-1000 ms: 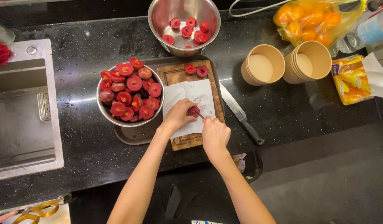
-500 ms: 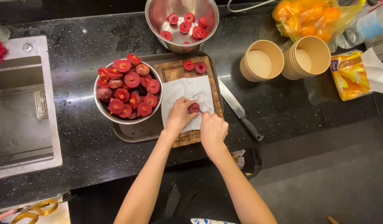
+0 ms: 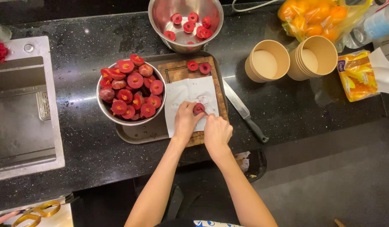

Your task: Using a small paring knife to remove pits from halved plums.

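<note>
My left hand (image 3: 186, 122) grips a red fruit half (image 3: 198, 109) over a white paper sheet (image 3: 189, 94) on a wooden cutting board (image 3: 177, 69). My right hand (image 3: 217, 132) is closed on a small tool whose tip touches the fruit; the tool is mostly hidden. A steel bowl (image 3: 105, 110) heaped with red fruit halves stands to the left of the board. Another steel bowl (image 3: 158, 23) behind the board holds several pitted halves. Two loose halves (image 3: 198, 67) lie on the board's far end.
A knife (image 3: 244, 112) lies right of the board on the black counter. Paper cups (image 3: 266, 61) and a cup stack (image 3: 314, 56) stand at the right, with a bag of oranges (image 3: 312, 19) and a yellow packet (image 3: 356, 75). A sink (image 3: 22, 109) is at the left.
Both hands stay at the fruit half on the paper, shifting only slightly; the view has drifted a little.
</note>
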